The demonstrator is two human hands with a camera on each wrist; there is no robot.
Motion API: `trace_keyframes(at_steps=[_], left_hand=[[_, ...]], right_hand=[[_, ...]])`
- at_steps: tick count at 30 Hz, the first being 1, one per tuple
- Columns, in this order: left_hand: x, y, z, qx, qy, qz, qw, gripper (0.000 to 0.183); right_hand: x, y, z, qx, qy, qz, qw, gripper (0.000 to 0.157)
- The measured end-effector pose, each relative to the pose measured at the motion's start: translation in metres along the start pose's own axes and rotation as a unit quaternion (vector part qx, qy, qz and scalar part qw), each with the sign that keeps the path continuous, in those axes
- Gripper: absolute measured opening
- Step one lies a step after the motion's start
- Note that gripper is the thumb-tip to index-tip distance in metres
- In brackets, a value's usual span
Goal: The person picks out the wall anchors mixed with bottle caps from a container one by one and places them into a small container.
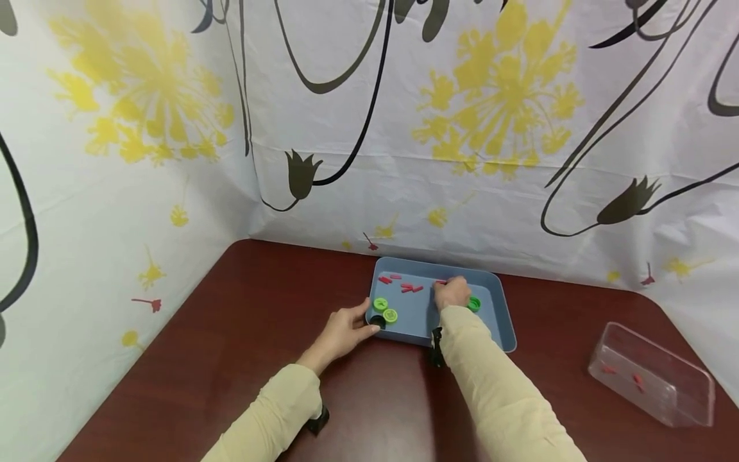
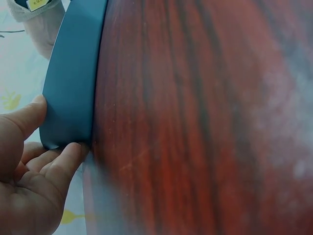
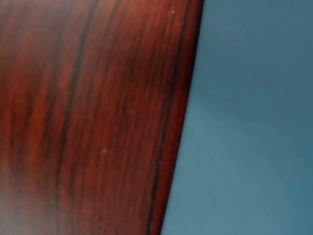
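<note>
A blue-grey tray (image 1: 416, 311) lies at the back of the table. My left hand (image 1: 344, 328) grips its near left corner; in the left wrist view the thumb and fingertips press on the tray wall (image 2: 76, 73). Beside that hand, inside the tray, are two light-green round caps (image 1: 390, 316) and a dark round piece (image 1: 378, 321). My right hand (image 1: 453, 293) reaches down into the tray with curled fingers, a small red stick (image 1: 441, 282) at its fingertips. Whether it pinches the stick is hidden. Several red sticks (image 1: 407, 288) lie to its left, a green ring-like cap (image 1: 473, 304) to its right.
A clear plastic box (image 1: 652, 378) with a few red pieces stands at the right of the dark red wooden table (image 1: 277, 282). Patterned white sheets (image 1: 346, 128) hang behind and to the left. The right wrist view has only tabletop (image 3: 98, 122) and tray wall (image 3: 244, 147).
</note>
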State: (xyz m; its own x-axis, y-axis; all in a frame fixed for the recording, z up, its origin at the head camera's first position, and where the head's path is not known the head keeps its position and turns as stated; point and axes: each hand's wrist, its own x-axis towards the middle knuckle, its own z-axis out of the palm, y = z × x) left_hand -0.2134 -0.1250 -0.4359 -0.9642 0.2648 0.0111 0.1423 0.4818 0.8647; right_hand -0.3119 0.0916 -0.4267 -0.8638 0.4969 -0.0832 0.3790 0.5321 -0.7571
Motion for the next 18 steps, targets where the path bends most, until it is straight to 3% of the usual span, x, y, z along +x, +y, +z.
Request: trace_keyframes(at_steps=[7,18], left_hand=[[-0.0026,0.0023,0.0012,-0.005,-0.005,0.001,1.0000,0.066],[-0.0005,-0.0007,-0.0006,-0.001,-0.001,0.001,1.0000,0.066]], right_hand=[[-0.0007,0.0062,-0.0005,0.029,0.001,0.006,1.000,0.032],[0.0048,0.0030,0.0017,0.011,-0.012,-0.002,1.000,0.039]])
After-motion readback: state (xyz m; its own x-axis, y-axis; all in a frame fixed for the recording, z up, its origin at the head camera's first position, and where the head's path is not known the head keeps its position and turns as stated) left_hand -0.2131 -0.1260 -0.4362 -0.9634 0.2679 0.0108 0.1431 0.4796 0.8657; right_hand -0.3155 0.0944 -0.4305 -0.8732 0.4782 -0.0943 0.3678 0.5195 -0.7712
